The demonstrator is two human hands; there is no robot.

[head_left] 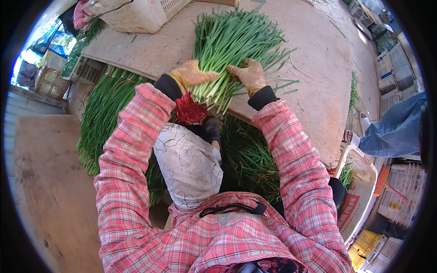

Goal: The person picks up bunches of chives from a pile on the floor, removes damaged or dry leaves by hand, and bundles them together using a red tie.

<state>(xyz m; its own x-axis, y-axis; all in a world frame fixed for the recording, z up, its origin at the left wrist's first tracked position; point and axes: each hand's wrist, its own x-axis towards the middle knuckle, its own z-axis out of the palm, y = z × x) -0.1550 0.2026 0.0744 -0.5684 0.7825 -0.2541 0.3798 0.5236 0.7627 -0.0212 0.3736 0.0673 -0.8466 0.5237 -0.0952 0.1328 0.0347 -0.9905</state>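
Note:
A thick bunch of garlic chives (236, 38) lies on the wooden table, its green leaves fanned away from me and its pale cut stems (209, 93) at the near edge. My left hand (190, 75), in a yellow glove, presses the left side of the stems with its thumb laid across them; its other fingers are hidden. From the right, my gloved right hand (250, 75) grips the bunch, thumb and fingers against the stalks. Just below my left hand hangs a clump of red ties (189, 109) at the table's edge.
Large piles of chives lie under the table edge at left (109, 109) and between my legs (250, 154). A white crate (136, 16) stands at the far left of the table. Another person's legs (396, 132) are at right, near stacked crates (403, 195).

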